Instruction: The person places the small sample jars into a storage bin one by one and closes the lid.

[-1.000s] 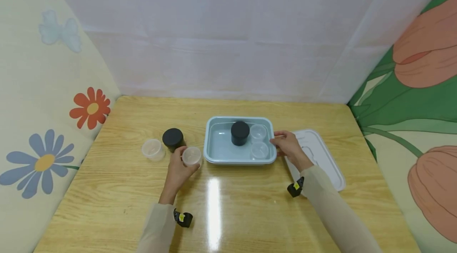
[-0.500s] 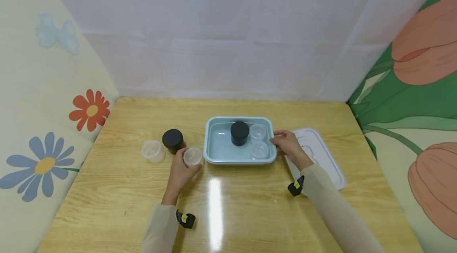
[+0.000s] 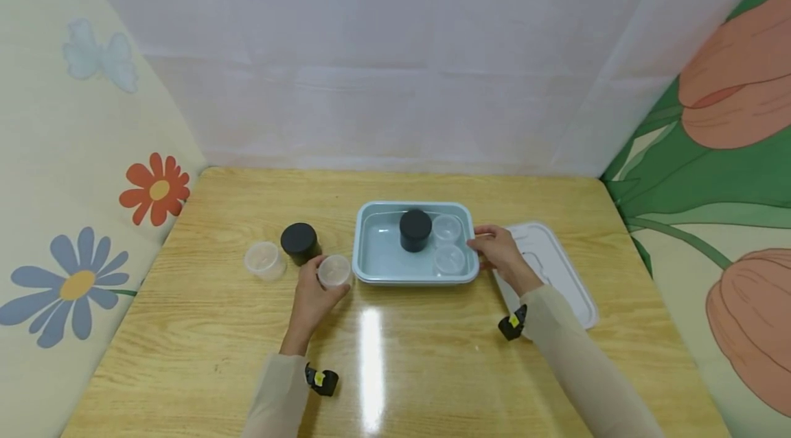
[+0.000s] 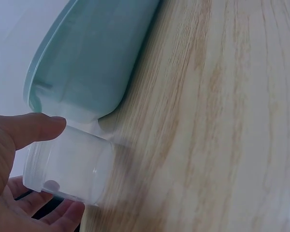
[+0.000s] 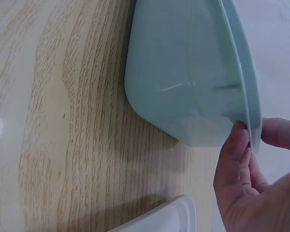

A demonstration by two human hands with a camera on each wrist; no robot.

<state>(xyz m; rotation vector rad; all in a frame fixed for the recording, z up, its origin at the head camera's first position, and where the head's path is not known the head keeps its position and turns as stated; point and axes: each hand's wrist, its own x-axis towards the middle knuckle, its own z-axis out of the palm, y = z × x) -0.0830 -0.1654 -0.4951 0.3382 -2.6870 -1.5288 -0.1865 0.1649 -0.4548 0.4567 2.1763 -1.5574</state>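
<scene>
My left hand (image 3: 312,295) holds a clear plastic jar (image 3: 335,272) between thumb and fingers, just off the left end of a pale blue-green plastic box (image 3: 380,252). In the left wrist view the jar (image 4: 75,166) has a ridged band near its top, and its base is at the wooden table. My right hand (image 3: 502,257) pinches the box's right rim; in the right wrist view the thumb is on one side of the rim (image 5: 251,96) and the fingers on the other. Inside the box stand a black jar (image 3: 415,232) and two clear jars, one behind (image 3: 446,227) the other.
Left of the box, a second black jar (image 3: 300,244) stands behind my left hand, with another clear jar (image 3: 265,261) beside it. A white lid (image 3: 559,277) lies flat at the right, partly under my right forearm. A white cloth (image 3: 395,81) hangs behind the table.
My left hand has shifted slightly to the right with the clear jar, closer to the box. The right hand keeps its hold on the rim, and the box has not moved.
</scene>
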